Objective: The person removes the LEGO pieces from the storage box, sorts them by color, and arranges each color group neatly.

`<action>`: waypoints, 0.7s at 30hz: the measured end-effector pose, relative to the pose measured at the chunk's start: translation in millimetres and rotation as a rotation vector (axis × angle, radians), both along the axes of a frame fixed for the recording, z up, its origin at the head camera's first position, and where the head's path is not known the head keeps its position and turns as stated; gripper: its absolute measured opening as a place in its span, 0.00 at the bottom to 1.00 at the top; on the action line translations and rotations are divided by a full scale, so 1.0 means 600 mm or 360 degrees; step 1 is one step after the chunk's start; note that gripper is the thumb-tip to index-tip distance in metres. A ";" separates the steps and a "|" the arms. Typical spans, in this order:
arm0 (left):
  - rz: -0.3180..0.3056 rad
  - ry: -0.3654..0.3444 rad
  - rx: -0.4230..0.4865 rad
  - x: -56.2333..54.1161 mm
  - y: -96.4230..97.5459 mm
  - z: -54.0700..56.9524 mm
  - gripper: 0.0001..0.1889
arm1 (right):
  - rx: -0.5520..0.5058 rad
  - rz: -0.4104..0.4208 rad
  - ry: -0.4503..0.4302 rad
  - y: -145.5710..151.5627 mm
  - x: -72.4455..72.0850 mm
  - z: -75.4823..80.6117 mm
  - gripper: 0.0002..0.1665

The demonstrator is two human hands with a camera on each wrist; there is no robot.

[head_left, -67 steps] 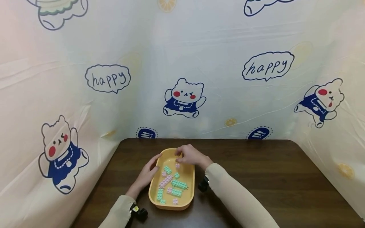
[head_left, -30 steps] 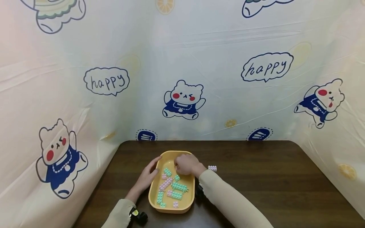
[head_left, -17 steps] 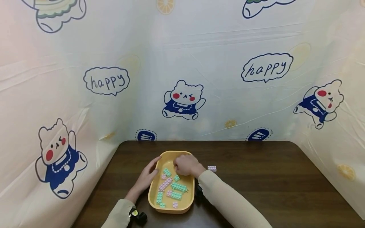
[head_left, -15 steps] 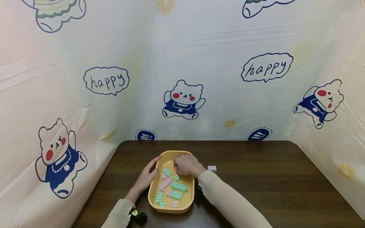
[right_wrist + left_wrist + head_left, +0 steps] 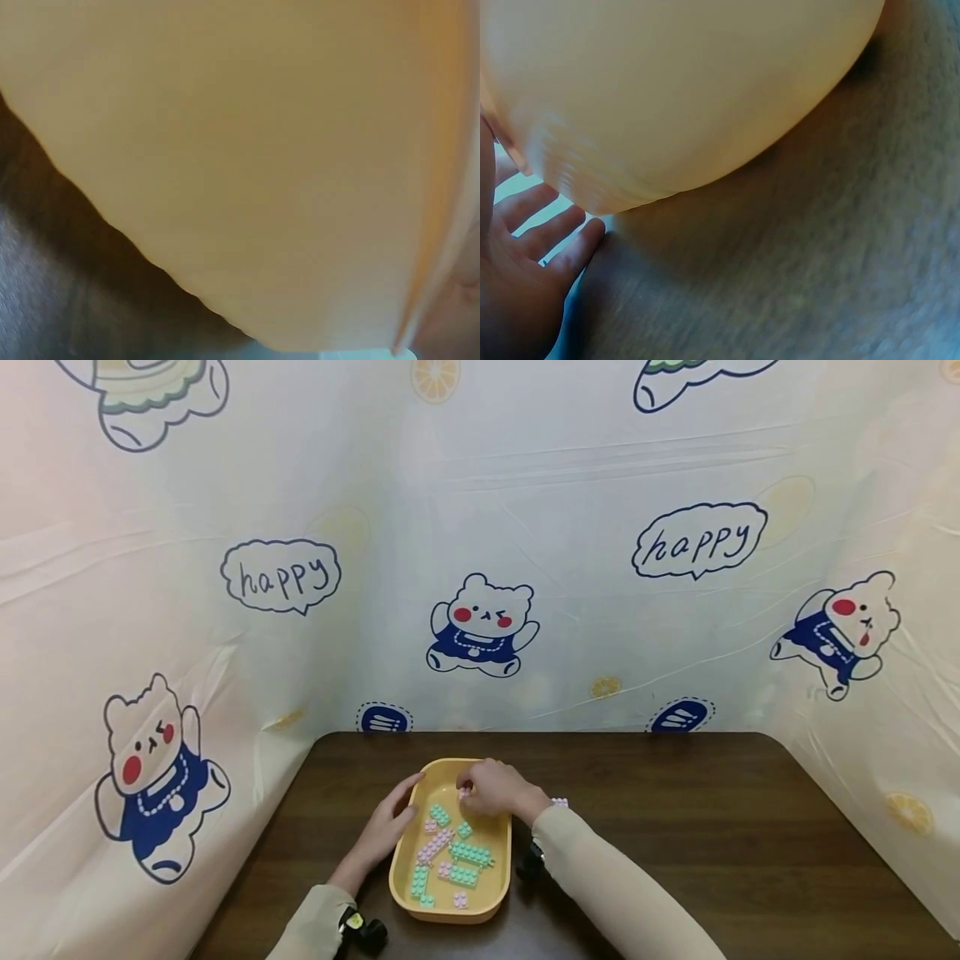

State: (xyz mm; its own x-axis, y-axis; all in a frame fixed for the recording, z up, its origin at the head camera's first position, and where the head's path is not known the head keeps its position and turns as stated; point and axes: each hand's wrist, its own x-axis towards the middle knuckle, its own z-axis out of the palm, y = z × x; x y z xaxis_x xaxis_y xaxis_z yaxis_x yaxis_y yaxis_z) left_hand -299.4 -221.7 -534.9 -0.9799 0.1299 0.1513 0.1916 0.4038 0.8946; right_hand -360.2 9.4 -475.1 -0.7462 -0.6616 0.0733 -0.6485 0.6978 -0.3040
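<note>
We see the right hand [image 5: 497, 787] in the tray [image 5: 487, 897], just above the frame's lower middle, its fingers closed narrowly on a small pink brick [image 5: 464, 793]. The left hand [image 5: 384, 822] lies along the tray's left rim, fingers loosely extended with the thumb apart from them, touching the side.

Below the right hand, green and pink bricks [image 5: 471, 853] lie scattered down to the lower rim, several touching one another; above them we see bare tray floor towards the upper left corner. The rim runs under the right wrist, and the table [image 5: 712, 827] spreads off to the right of the frame. Another pink brick [image 5: 560, 802] sits on it, partly covered by the right sleeve [image 5: 615, 877].

The left wrist view shows us what the head view hides: spread fingers beside the tray's outer wall, at lower left. In the right wrist view that wall fills most of the frame, so we cannot make out the pinch there.
</note>
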 end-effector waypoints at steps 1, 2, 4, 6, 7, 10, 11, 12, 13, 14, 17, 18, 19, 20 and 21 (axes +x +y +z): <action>-0.0003 0.0002 0.0001 0.000 0.000 0.000 0.29 | -0.0028 -0.0008 -0.0024 0.004 -0.001 0.003 0.11; -0.0002 0.0005 0.0005 0.000 0.000 -0.001 0.29 | -0.0056 -0.0014 -0.0041 0.008 -0.002 0.007 0.13; -0.0007 0.0013 0.0006 0.000 0.000 -0.001 0.29 | -0.0117 -0.0015 -0.0062 0.018 -0.005 0.016 0.15; -0.0005 0.0012 0.0009 -0.001 -0.001 -0.002 0.29 | -0.0174 -0.0020 -0.0086 0.031 -0.007 0.026 0.17; -0.0004 0.0011 0.0008 -0.001 -0.002 -0.002 0.29 | -0.0201 -0.0022 -0.0088 0.038 -0.009 0.030 0.17; -0.0003 0.0004 0.0011 -0.002 -0.003 -0.003 0.29 | -0.0272 -0.0036 -0.0098 0.066 -0.012 0.045 0.17; -0.0003 0.0003 0.0011 -0.001 -0.003 -0.003 0.29 | -0.0296 -0.0046 -0.0097 0.077 -0.014 0.048 0.17; -0.0003 -0.0001 0.0017 -0.002 -0.003 -0.002 0.29 | -0.0321 -0.0056 -0.0096 0.089 -0.015 0.051 0.16; -0.0005 -0.0002 0.0018 -0.002 -0.003 -0.002 0.29 | -0.0344 -0.0066 -0.0096 0.102 -0.016 0.055 0.15; -0.0007 -0.0004 0.0021 -0.002 -0.003 -0.002 0.29 | -0.0370 -0.0080 -0.0102 0.114 -0.018 0.058 0.13; -0.0016 -0.0015 0.0023 -0.003 -0.002 -0.001 0.29 | -0.0432 -0.0123 -0.0106 0.153 -0.020 0.063 0.09; -0.0017 -0.0019 0.0023 -0.003 -0.002 -0.001 0.29 | -0.0444 -0.0144 -0.0113 0.166 -0.020 0.064 0.08; -0.0018 -0.0024 0.0020 -0.002 -0.002 -0.001 0.29 | -0.0453 -0.0161 -0.0114 0.177 -0.021 0.064 0.07; -0.0018 -0.0029 0.0022 -0.002 -0.002 0.000 0.29 | -0.0459 -0.0174 -0.0112 0.188 -0.020 0.063 0.08; -0.0023 -0.0031 0.0017 -0.001 -0.001 0.000 0.29 | -0.0461 -0.0187 -0.0108 0.200 -0.019 0.061 0.08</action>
